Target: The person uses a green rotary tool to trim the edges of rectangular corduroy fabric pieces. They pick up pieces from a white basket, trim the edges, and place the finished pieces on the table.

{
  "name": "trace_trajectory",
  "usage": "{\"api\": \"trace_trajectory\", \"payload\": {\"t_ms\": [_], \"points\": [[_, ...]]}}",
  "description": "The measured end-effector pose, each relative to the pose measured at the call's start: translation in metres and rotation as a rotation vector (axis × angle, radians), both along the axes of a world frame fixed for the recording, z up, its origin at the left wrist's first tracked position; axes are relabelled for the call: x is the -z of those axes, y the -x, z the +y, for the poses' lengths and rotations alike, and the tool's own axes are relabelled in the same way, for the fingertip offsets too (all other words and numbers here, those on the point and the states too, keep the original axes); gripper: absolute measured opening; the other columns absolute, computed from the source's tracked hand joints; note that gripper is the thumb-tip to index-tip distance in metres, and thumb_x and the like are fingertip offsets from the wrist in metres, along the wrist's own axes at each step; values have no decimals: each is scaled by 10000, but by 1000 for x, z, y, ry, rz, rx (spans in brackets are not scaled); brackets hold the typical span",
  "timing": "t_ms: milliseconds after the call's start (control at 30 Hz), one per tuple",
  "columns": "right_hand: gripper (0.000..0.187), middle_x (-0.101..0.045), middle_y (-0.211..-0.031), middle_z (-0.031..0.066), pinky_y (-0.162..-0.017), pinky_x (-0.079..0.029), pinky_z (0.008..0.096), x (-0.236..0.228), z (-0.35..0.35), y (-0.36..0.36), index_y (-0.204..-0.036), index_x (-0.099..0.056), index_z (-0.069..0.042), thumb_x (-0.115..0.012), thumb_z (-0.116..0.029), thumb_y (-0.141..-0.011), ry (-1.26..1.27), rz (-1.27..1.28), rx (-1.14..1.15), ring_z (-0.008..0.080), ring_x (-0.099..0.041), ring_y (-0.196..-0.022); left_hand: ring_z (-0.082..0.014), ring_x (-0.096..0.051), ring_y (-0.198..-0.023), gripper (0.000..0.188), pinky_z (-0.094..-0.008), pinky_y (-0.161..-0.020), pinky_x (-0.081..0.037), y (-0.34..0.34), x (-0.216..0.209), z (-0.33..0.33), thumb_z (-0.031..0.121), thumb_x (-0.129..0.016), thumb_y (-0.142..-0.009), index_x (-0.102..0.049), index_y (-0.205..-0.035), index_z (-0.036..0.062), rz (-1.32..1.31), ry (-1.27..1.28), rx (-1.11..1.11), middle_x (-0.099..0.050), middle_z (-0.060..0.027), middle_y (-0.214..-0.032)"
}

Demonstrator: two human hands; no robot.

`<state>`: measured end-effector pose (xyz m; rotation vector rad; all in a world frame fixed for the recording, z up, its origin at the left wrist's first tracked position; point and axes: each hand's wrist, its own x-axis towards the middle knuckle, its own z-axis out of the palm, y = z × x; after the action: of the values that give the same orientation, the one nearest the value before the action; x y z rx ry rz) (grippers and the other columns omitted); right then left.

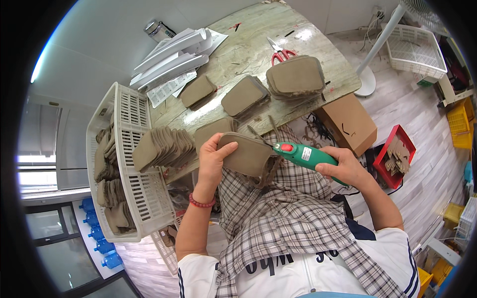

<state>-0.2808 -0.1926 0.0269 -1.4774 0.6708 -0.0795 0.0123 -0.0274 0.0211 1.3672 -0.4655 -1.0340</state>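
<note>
My left hand (212, 158) grips a taupe padded fabric piece (243, 154), thumb on top and fingers beneath. A loose, ragged strip of the same colour hangs from its lower right edge. My right hand (344, 166) is wrapped round green electric scissors (303, 155) with a red button. Their two thin dark blades stand apart in a V at the piece's right edge. Just behind the piece lies another taupe pad (214, 130), partly covered. Left of my left hand, a fanned row of pads (161, 147) leans at the table's edge.
On the table (253, 44) are pad stacks (295, 74), (244, 95), (197, 92), red-handled scissors (282, 54) and papers (174, 57). A white plastic crate (141, 198) with pads stands left. To the right are a cardboard box (348, 121), a red tray (382, 158) with scraps and a fan stand (366, 82).
</note>
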Motion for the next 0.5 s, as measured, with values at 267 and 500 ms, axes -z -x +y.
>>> {"api": "trace_trajectory", "payload": {"t_ms": [267, 500], "points": [[401, -642, -774, 47, -624, -479, 251, -6, 1, -1, -1099, -638, 18, -727, -274, -839, 66, 30, -24, 86, -591, -685, -81, -624, -761, 139, -220, -695, -508, 9, 5, -7, 29, -675, -850, -640, -982, 3, -48, -44, 85, -681, -29, -879], [409, -635, -789, 57, -632, -478, 257, -5, 1, -8, -1094, -637, 17, -719, -292, -838, 137, 14, -43, 96, -592, -698, -84, -624, -765, 137, -226, -707, -506, 19, -1, -12, 0, -663, -842, -644, -977, 3, -24, -76, 208, -683, -33, -890]]}}
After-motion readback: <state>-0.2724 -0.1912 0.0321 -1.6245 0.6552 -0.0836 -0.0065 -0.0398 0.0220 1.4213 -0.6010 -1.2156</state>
